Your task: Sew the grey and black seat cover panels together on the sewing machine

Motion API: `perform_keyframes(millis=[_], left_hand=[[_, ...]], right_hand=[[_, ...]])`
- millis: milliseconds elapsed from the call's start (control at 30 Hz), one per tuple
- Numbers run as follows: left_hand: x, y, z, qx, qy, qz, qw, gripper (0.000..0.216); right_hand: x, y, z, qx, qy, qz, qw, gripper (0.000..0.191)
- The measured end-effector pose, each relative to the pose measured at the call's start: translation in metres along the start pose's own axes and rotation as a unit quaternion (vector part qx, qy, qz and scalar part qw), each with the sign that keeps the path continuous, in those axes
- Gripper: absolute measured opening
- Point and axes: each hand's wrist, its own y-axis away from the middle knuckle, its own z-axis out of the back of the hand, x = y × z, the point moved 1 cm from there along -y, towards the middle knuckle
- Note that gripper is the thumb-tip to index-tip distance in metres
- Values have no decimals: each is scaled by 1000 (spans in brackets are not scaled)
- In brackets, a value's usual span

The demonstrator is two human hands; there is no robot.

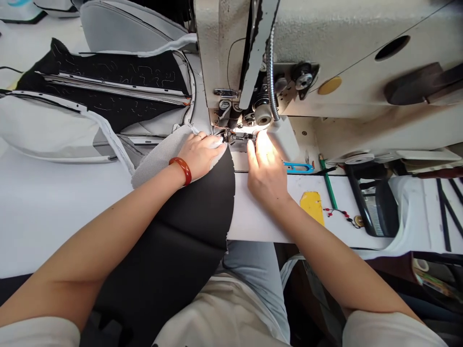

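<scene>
My left hand (202,155), with a reddish-brown bangle on its wrist, grips a grey mesh fabric piece (159,161) near its edge, thumb and forefinger close together beside the presser foot (226,136). Under the mesh lies a large black fabric panel (195,212) with a notched, curved right edge; it drapes off the table onto my lap. My right hand (267,168) is just right of the presser foot, fingers stretched toward the sewing machine (217,53) and thumb apart. Bright lamp light washes out its fingertips. I see nothing held in it.
Sewn black-and-grey covers (144,72) lie at the back left. The lamp head (284,139) hangs by my right hand. To the right are a blue plastic tool (298,167), a green pencil (328,188), a yellow card (311,206) and a beaded string (343,213).
</scene>
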Motion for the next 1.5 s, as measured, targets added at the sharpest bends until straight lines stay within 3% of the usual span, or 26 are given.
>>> perform_keyframes(millis=[167, 367, 733, 800, 900, 1033, 1133, 1233, 1333, 1500], left_hand=[[-2, 7, 1, 14, -10, -2, 1000, 46], [-5, 9, 0, 6, -4, 0, 1000, 40], [-5, -8, -7, 2, 20, 33, 999, 37], [-5, -10, -10, -8, 21, 37, 999, 38], [-8, -5, -2, -7, 12, 41, 999, 39], [-21, 20, 25, 61, -57, -7, 996, 53], [-31, 33, 40, 80, -130, 38, 988, 50], [-37, 28, 39, 123, -149, 70, 979, 41], [-37, 15, 31, 174, -134, 56, 974, 41], [-33, 1, 23, 192, -116, 48, 973, 42]], right_hand=[[8, 2, 0, -13, 15, 4, 1000, 51], [46, 37, -3, 97, -14, 175, 980, 42], [47, 32, -7, 148, 4, 128, 981, 49], [51, 38, -1, 158, -9, 123, 980, 51], [63, 55, 19, 210, -51, 169, 962, 57], [83, 83, 39, 286, -90, 238, 924, 81], [96, 93, 32, 219, -40, 247, 943, 68], [107, 95, 20, 147, -9, 251, 957, 50], [112, 91, 16, 141, -6, 253, 957, 43], [115, 76, 17, 175, -28, 245, 953, 41]])
